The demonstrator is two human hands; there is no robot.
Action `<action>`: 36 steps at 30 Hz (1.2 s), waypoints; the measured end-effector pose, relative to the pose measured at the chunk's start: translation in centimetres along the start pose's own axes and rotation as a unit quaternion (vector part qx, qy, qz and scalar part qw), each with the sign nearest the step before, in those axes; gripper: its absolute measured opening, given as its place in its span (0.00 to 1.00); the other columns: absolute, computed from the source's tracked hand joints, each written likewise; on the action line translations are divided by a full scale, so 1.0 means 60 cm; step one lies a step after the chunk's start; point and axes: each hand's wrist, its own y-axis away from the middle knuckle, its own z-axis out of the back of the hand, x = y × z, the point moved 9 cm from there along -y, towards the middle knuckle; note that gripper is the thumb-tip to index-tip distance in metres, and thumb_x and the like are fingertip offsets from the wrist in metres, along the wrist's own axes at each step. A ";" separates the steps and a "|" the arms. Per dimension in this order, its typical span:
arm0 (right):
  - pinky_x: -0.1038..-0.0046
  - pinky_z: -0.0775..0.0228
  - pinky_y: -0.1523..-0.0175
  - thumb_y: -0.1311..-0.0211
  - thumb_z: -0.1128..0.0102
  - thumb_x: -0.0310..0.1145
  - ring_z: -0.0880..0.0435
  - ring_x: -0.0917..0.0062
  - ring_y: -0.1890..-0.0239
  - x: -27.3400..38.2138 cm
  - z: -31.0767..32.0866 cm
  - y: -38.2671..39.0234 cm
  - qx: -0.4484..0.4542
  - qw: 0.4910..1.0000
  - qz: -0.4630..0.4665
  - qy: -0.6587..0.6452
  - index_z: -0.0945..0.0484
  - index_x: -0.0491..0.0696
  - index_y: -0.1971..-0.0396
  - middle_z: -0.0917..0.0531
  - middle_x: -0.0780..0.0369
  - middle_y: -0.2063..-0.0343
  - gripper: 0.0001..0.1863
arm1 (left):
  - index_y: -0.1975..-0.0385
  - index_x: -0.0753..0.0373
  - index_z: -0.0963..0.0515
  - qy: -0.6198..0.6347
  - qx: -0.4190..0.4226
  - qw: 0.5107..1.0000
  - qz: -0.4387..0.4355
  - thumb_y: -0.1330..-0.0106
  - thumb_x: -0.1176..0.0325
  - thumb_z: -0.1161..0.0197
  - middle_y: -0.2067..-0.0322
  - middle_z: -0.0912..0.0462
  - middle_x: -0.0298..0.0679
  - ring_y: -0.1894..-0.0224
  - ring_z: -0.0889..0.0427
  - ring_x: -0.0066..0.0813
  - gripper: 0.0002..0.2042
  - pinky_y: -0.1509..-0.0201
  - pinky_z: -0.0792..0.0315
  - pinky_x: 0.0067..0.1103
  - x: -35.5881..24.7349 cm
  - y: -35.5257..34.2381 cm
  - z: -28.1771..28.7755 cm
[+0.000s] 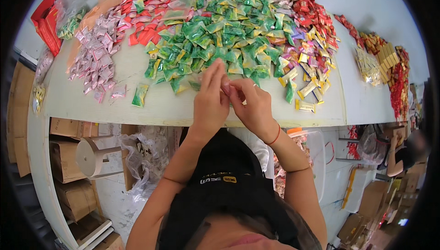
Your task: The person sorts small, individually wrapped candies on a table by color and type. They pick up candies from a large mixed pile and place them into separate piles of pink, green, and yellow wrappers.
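Observation:
Both my hands meet over the near part of the table, at the front edge of a heap of green and yellow candy packets [206, 43]. My left hand [211, 101] has its fingers pressed together and pointing away from me. Against it, the thumb and fingertips of my right hand [253, 108] are pinched. Something small and pinkish shows between the fingertips, too covered to name. One green packet [140, 95] lies apart to the left of my hands. To their right are yellow wrapped sticks [305, 106] and a few purple packets.
Pale pink packets [97, 57] are heaped at the left, red ones [149, 2] behind. More red packets [316, 11] lie at the far right, near a bag of yellow sticks [368, 66]. Below stand cardboard boxes [68, 158], a stool [89, 158] and a plastic bin [317, 158]. Another person [398, 158] sits at right.

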 end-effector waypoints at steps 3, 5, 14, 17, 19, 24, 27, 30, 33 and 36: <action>0.67 0.30 0.75 0.49 0.39 0.22 0.21 0.64 0.77 0.001 0.000 0.009 0.033 0.999 0.002 0.026 0.28 0.46 0.66 0.23 0.58 0.78 0.10 | 0.42 0.67 0.33 -0.014 0.065 0.998 -0.021 0.46 0.84 0.44 0.41 0.31 0.47 0.44 0.27 0.46 0.27 0.49 0.26 0.30 -0.036 0.023 -0.021; 0.65 0.31 0.74 0.51 0.40 0.22 0.22 0.62 0.76 -0.003 -0.006 0.014 0.040 0.997 -0.026 -0.056 0.30 0.46 0.70 0.24 0.57 0.78 0.10 | 0.42 0.69 0.32 -0.005 0.063 0.997 -0.033 0.46 0.85 0.43 0.41 0.32 0.48 0.40 0.29 0.44 0.27 0.46 0.28 0.29 -0.034 0.032 -0.020; 0.76 0.33 0.69 0.55 0.30 0.22 0.24 0.74 0.73 -0.073 0.049 0.036 0.051 0.991 -0.104 -0.060 0.28 0.45 0.72 0.26 0.60 0.75 0.13 | 0.39 0.71 0.36 0.057 0.128 0.990 0.019 0.49 0.90 0.49 0.39 0.35 0.43 0.64 0.26 0.19 0.31 0.68 0.31 0.14 -0.036 0.064 -0.042; 0.71 0.30 0.54 0.52 0.35 0.19 0.21 0.69 0.58 -0.119 0.143 0.007 0.039 0.997 -0.021 0.067 0.21 0.46 0.67 0.19 0.60 0.63 0.11 | 0.39 0.71 0.35 0.061 0.096 0.992 0.061 0.49 0.89 0.48 0.39 0.34 0.42 0.75 0.34 0.16 0.31 0.66 0.30 0.14 0.016 0.066 -0.037; 0.68 0.30 0.51 0.50 0.40 0.18 0.22 0.65 0.56 -0.185 0.162 0.009 0.152 0.980 -0.011 0.130 0.20 0.46 0.65 0.18 0.61 0.60 0.11 | 0.40 0.72 0.35 0.068 0.076 0.993 0.059 0.49 0.89 0.48 0.40 0.34 0.41 0.78 0.38 0.15 0.30 0.60 0.29 0.13 0.028 0.070 -0.043; 0.68 0.29 0.56 0.52 0.37 0.23 0.22 0.65 0.63 -0.298 0.159 0.010 0.263 0.949 -0.152 0.087 0.21 0.45 0.64 0.19 0.60 0.66 0.13 | 0.41 0.74 0.35 0.097 0.032 0.993 0.058 0.46 0.88 0.46 0.40 0.34 0.41 0.78 0.38 0.15 0.28 0.55 0.29 0.13 0.052 0.073 -0.052; 0.68 0.30 0.62 0.51 0.36 0.29 0.22 0.64 0.67 -0.272 0.156 -0.015 0.230 0.964 0.003 0.137 0.24 0.44 0.64 0.22 0.56 0.71 0.13 | 0.41 0.74 0.35 0.103 0.016 0.994 0.045 0.44 0.87 0.45 0.40 0.34 0.41 0.78 0.38 0.14 0.27 0.53 0.29 0.14 0.059 0.072 -0.049; 0.63 0.28 0.60 0.48 0.43 0.31 0.21 0.58 0.64 -0.321 0.221 -0.042 0.134 0.954 -0.163 0.213 0.25 0.43 0.63 0.21 0.52 0.68 0.12 | 0.41 0.74 0.35 0.081 0.032 0.995 0.046 0.47 0.89 0.48 0.38 0.37 0.43 0.53 0.24 0.25 0.28 0.51 0.26 0.17 0.068 0.075 -0.048; 0.63 0.30 0.63 0.46 0.48 0.26 0.22 0.59 0.70 -0.338 0.214 -0.056 0.057 0.983 -0.116 0.132 0.25 0.42 0.64 0.22 0.53 0.74 0.10 | 0.41 0.74 0.35 0.103 0.049 0.990 0.081 0.46 0.88 0.48 0.38 0.37 0.44 0.53 0.27 0.25 0.27 0.46 0.28 0.20 0.067 0.074 -0.050; 0.63 0.28 0.57 0.44 0.46 0.27 0.21 0.60 0.63 -0.349 0.159 -0.043 0.129 0.976 -0.048 0.169 0.21 0.45 0.61 0.19 0.55 0.69 0.11 | 0.41 0.74 0.35 0.082 0.050 0.994 0.048 0.40 0.84 0.44 0.38 0.36 0.42 0.74 0.35 0.13 0.24 0.47 0.30 0.17 0.063 0.072 -0.052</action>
